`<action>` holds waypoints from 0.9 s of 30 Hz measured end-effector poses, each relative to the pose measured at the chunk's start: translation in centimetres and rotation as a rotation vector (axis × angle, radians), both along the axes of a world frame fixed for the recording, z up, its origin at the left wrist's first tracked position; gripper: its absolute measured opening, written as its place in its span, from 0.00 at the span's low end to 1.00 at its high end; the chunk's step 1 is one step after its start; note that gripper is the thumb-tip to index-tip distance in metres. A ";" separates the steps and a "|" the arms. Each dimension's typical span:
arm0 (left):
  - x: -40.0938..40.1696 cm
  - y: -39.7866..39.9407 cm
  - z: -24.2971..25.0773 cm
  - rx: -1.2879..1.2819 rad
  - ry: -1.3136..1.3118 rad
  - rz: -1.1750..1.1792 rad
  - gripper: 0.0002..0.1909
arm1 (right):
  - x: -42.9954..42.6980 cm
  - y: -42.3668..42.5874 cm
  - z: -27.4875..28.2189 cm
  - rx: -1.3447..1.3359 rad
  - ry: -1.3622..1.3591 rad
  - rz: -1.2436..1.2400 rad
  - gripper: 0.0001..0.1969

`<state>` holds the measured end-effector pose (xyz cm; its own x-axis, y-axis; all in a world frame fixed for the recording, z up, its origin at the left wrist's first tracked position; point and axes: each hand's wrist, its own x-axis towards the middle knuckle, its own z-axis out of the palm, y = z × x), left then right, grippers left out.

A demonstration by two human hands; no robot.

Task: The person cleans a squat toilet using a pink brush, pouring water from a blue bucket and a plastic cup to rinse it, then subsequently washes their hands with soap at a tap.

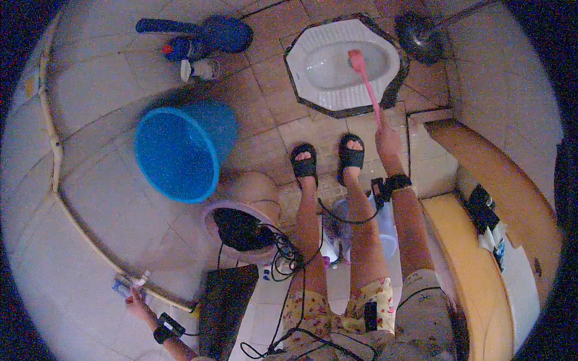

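Observation:
My right hand (pixel 388 142) grips the long handle of a pink toilet brush (pixel 370 90). The brush head rests inside the basin of a white ceramic squat toilet (pixel 325 97) set in the tiled floor. At the lower left, my left hand (pixel 139 307) is against a small pipe valve or tap with a blue part (pixel 121 289) and a white fitting (pixel 142 279), on a pipe along the wall. Whether its fingers are closed around the valve is too blurred to tell. Both wrists wear black bands with small devices attached.
A large blue bucket (pixel 174 155) stands left of my feet, near a pale basket (pixel 210 221) with dark contents. A spray bottle (pixel 203 71) and dark containers (pixel 226 34) sit by the wall. Black cables (pixel 289 252) hang by my legs. A round dark bin (pixel 420 38) is right of the toilet.

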<state>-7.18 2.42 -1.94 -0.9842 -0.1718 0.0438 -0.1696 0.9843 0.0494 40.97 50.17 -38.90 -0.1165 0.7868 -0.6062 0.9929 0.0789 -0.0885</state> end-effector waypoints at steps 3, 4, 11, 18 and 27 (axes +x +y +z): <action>1.3 2.5 -0.6 0.191 0.004 -0.096 0.19 | -2.7 2.0 0.3 -0.083 0.170 -0.160 0.30; 1.6 2.7 -0.9 0.192 0.004 -0.097 0.19 | -3.7 2.5 -0.4 -0.076 0.198 -0.137 0.29; 2.1 3.7 -1.3 0.051 -0.007 -0.062 0.20 | -10.5 2.4 -3.9 -0.040 0.173 0.104 0.24; 0.3 1.9 -1.0 0.121 0.024 -0.133 0.19 | -2.6 0.7 -7.0 -0.028 0.226 -0.107 0.23; 0.4 2.2 0.3 0.141 0.024 -0.055 0.15 | -5.4 4.1 -0.7 -0.065 0.193 -0.148 0.27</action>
